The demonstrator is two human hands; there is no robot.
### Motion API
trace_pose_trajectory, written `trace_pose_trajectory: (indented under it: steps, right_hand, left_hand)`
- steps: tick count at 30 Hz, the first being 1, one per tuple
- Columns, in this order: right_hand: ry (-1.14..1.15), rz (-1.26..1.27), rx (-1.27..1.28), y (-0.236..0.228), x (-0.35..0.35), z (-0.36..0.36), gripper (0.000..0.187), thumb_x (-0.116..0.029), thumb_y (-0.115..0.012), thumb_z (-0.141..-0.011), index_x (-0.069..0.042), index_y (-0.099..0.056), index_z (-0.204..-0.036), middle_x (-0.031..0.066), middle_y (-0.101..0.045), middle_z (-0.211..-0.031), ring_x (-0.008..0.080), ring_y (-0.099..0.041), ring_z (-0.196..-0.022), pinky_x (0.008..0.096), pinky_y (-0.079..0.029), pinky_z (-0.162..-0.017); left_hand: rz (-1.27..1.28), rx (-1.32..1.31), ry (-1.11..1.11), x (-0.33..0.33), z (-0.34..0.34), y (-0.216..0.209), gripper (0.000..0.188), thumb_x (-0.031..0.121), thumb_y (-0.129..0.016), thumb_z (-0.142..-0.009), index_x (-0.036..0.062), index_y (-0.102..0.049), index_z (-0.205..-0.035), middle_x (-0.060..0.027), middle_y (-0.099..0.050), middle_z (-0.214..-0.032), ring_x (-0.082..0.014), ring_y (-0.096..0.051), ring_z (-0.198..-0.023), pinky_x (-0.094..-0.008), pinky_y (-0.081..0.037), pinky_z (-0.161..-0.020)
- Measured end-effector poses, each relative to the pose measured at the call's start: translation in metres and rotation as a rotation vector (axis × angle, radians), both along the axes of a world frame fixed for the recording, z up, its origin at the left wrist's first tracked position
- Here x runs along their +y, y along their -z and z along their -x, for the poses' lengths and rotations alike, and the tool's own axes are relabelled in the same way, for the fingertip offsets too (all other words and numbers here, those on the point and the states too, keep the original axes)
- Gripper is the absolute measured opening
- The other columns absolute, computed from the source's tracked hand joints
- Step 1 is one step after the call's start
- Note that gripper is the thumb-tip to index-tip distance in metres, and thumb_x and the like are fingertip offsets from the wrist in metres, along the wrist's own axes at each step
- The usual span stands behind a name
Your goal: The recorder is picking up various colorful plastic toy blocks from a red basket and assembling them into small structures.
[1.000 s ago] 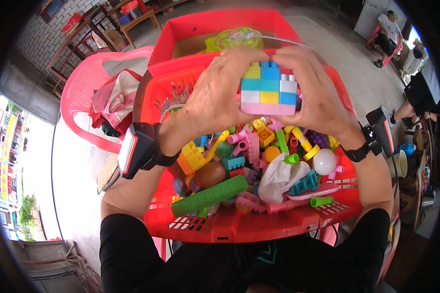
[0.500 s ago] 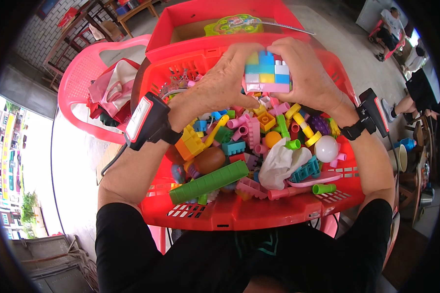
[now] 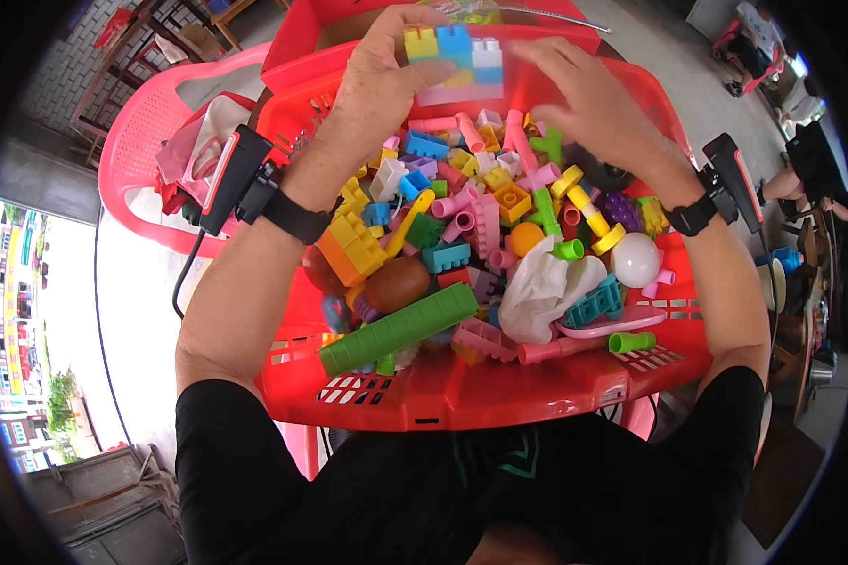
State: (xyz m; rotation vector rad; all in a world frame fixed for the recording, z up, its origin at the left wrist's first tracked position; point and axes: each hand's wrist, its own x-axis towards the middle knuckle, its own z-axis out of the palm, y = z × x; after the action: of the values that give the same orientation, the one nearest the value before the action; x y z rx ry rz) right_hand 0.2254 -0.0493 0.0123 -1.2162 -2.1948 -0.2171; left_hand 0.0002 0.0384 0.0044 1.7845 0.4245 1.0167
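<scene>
My left hand (image 3: 379,80) grips a small stack of building blocks (image 3: 454,64) in yellow, blue, white and pink, held above the far part of a red basket (image 3: 499,403). The thumb lies across the near face of the stack. Just right of it is my right hand (image 3: 589,102), its fingers extended and slightly blurred, apart from the stack. Under both hands the basket is heaped with loose toys, among them a long green block bar (image 3: 400,330), a yellow-orange block piece (image 3: 350,250), a crumpled white bag (image 3: 537,297) and a white ball (image 3: 635,260).
Beyond the basket stands a red box (image 3: 301,38) with a yellow-green toy (image 3: 471,11) in it. A pink chair (image 3: 127,141) with cloth on it is at the left. People sit at the far right, near a cluttered table.
The block stack has moved away and to the left in my left hand. My right hand has come off it and its fingers have opened.
</scene>
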Motion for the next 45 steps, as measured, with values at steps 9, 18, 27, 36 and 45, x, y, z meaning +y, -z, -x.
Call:
trace_pose_trajectory:
  steps: [9, 18, 27, 36, 45]
  right_hand:
    - [-0.123, 0.093, -0.258, 0.022, 0.004, 0.0, 0.023, -0.008, -0.051, -0.079, -0.001, -0.056, -0.1, 0.0143, -0.053, -0.104, 0.0316, -0.05, -0.102, 0.0401, -0.041, -0.09]
    - [-0.089, 0.169, -0.281, 0.044, -0.001, 0.009, 0.024, -0.004, -0.052, -0.079, -0.007, -0.062, -0.101, 0.0099, -0.057, -0.097, 0.0284, -0.054, -0.097, 0.0405, -0.042, -0.088]
    - [-0.265, 0.265, -0.388, 0.048, -0.005, 0.025, 0.029, -0.007, -0.055, -0.077, -0.009, -0.061, -0.106, 0.0081, -0.055, -0.112, 0.0279, -0.049, -0.109, 0.0392, -0.039, -0.094]
    - [-0.138, 0.155, -0.473, 0.056, -0.016, 0.044, 0.035, -0.015, -0.062, -0.075, -0.011, -0.058, -0.11, 0.0055, -0.058, -0.101, 0.027, -0.052, -0.1, 0.0404, -0.042, -0.082]
    - [-0.018, 0.084, -0.487, 0.044, -0.011, 0.034, 0.015, -0.019, -0.061, -0.074, -0.01, -0.065, -0.085, 0.0064, -0.058, -0.086, 0.0223, -0.052, -0.088, 0.0365, -0.037, -0.077]
  left_hand:
    - [-0.002, -0.04, -0.142, -0.011, -0.009, 0.0, 0.041, -0.003, -0.061, -0.078, 0.005, -0.047, -0.116, -0.0044, -0.057, -0.102, -0.0127, -0.056, -0.092, -0.0258, -0.047, -0.081]
    - [0.001, 0.161, -0.283, -0.005, -0.006, 0.003, 0.037, -0.004, -0.062, -0.076, 0.0017, -0.049, -0.111, -0.0068, -0.058, -0.098, -0.0144, -0.056, -0.092, -0.0271, -0.046, -0.082]
    - [0.061, 0.094, -0.215, -0.006, -0.006, 0.005, 0.038, -0.002, -0.064, -0.075, 0.0018, -0.05, -0.11, -0.007, -0.058, -0.097, -0.0154, -0.056, -0.09, -0.028, -0.046, -0.081]
    - [-0.077, 0.2, -0.229, -0.007, -0.005, 0.009, 0.042, 0.004, -0.065, -0.075, 0.0031, -0.049, -0.114, -0.0095, -0.058, -0.099, -0.016, -0.055, -0.092, -0.0292, -0.045, -0.083]
    - [0.076, 0.149, -0.173, 0.003, -0.003, 0.015, 0.043, 0.001, -0.064, -0.08, -0.0001, -0.046, -0.119, -0.0085, -0.06, -0.102, -0.0145, -0.058, -0.095, -0.0268, -0.046, -0.085]
